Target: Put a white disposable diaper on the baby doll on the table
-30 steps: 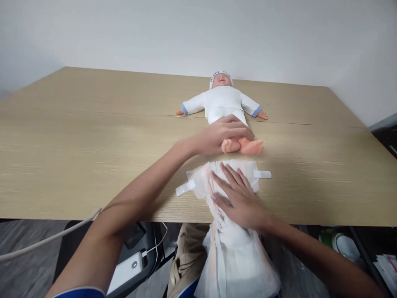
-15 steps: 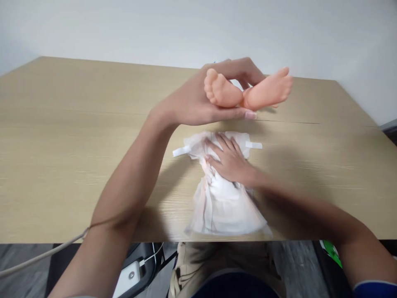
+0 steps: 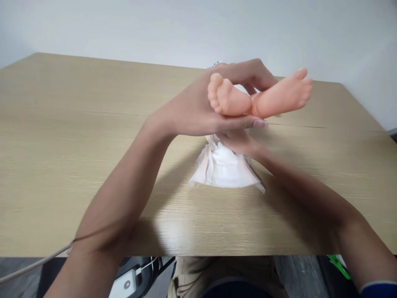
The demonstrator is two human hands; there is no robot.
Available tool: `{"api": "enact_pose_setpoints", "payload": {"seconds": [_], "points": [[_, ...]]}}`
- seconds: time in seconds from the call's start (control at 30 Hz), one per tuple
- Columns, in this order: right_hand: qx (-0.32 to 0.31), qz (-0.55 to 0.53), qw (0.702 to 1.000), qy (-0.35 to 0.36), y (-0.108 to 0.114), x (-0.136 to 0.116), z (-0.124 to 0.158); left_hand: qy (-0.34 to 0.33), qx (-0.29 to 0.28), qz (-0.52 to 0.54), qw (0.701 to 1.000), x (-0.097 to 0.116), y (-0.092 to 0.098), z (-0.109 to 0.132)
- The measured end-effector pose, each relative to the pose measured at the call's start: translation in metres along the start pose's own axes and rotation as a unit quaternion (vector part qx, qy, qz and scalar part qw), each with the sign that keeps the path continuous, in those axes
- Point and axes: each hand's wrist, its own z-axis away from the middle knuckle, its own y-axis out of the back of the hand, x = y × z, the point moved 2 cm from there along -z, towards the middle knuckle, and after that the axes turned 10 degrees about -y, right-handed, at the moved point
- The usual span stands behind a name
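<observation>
My left hand (image 3: 198,109) is closed around the ankles of a baby doll and holds its two bare feet (image 3: 260,97) up above the wooden table (image 3: 62,136). The doll's body is hidden behind the hand. A white diaper (image 3: 225,167) lies on the table below the raised legs. My right hand (image 3: 238,142) rests on the far part of the diaper, under my left hand, and its fingers are mostly hidden.
A white wall rises behind the table. Below the near table edge I see a white cable (image 3: 34,260), a white device (image 3: 125,285) on a dark case, my trouser leg (image 3: 217,275) and something green (image 3: 336,265) at the right.
The diaper has slid away from me, from overhanging the near edge to under the doll's raised legs. My left hand lifted the doll's feet off the table and kept them up.
</observation>
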Motion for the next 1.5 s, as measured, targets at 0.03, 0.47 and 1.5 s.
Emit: {"api": "enact_pose_setpoints", "payload": {"seconds": [0.03,0.47,1.5], "points": [[0.004,0.000,1.000,0.007,0.006,-0.001,0.017,0.015,0.000,0.007,1.000,0.000,-0.002,0.002],[0.167,-0.090,0.975,0.116,0.066,-0.009,0.112,0.025,-0.052,-0.030,0.998,0.001,-0.056,0.043],[-0.094,0.026,0.984,0.148,0.085,0.049,0.136,0.103,-0.149,-0.079,0.980,-0.015,-0.032,0.176]]}}
